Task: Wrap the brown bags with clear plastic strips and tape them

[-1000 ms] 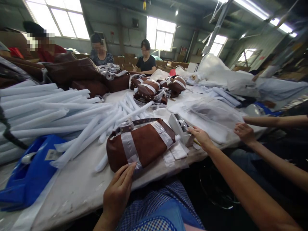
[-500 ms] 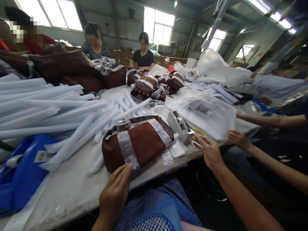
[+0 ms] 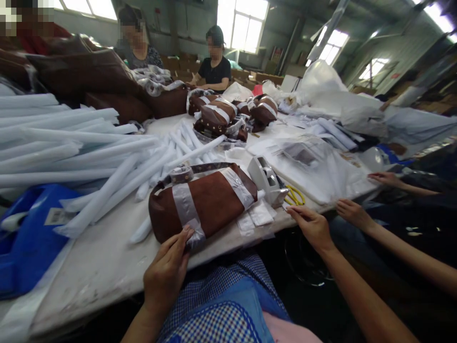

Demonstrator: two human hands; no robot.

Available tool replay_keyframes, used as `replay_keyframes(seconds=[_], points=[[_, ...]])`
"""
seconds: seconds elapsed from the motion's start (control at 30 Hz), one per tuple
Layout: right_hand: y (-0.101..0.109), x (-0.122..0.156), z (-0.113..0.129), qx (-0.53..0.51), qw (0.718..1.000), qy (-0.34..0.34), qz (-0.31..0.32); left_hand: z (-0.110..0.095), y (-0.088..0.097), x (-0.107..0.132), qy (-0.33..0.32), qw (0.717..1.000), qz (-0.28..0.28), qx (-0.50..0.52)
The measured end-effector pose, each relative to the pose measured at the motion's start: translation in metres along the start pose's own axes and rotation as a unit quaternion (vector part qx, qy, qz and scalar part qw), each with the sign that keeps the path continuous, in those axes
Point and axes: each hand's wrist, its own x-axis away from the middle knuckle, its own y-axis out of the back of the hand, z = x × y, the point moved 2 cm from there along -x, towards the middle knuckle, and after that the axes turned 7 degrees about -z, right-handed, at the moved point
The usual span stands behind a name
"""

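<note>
A brown handbag (image 3: 210, 202) lies on the table in front of me, with clear plastic strips wrapped around its body and its strap covered along the top. My left hand (image 3: 167, 262) has its fingers pressed together on the loose end of the left plastic strip (image 3: 184, 205), at the bag's near edge. Just in front of a grey tape dispenser (image 3: 266, 181), my right hand (image 3: 312, 226) pinches a small pale piece that looks like clear tape. Yellow-handled scissors (image 3: 295, 195) lie behind the dispenser.
Long white paper rolls (image 3: 89, 143) are heaped at left beside a blue dispenser (image 3: 32, 238). Folded white packets (image 3: 262, 213) lie by the bag. More wrapped brown bags (image 3: 217, 114) stand farther back. A co-worker's hands (image 3: 353, 214) are at right near plastic sheets (image 3: 303, 162).
My right hand has come down slightly beside the dispenser, uncovering the yellow scissor handles. My left hand stays at the strip's end. The co-worker's far hand now shows past the plastic sheets.
</note>
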Motion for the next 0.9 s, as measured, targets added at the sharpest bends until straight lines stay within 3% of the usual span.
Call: replay_keyframes(seconds=[0.07,0.13,0.27,0.37,0.5,0.63,0.73,0.9], points=[[-0.001,0.004,0.036,-0.001,0.986,0.136,0.101,0.0,0.0,0.0,0.018,1.0,0.005,0.005],[-0.011,0.007,0.076,-0.032,0.949,0.23,0.211,-0.001,0.0,0.0,0.032,0.999,0.011,0.015],[-0.05,0.014,0.148,-0.098,0.848,0.33,0.403,-0.003,-0.001,0.002,0.061,0.997,0.027,0.035],[-0.089,0.017,0.182,-0.115,0.774,0.383,0.492,-0.003,-0.002,0.003,0.085,0.995,0.033,0.048],[-0.144,0.018,0.206,-0.067,0.7,0.466,0.537,-0.005,-0.001,0.003,0.105,0.992,0.02,0.068],[-0.187,0.017,0.22,0.075,0.636,0.547,0.539,-0.006,-0.003,0.004,0.11,0.991,0.003,0.079],[-0.202,0.02,0.231,0.166,0.606,0.579,0.52,-0.005,-0.005,0.006,0.108,0.991,-0.004,0.082],[-0.208,0.027,0.246,0.242,0.563,0.62,0.49,-0.004,-0.006,0.009,0.103,0.992,0.001,0.075]])
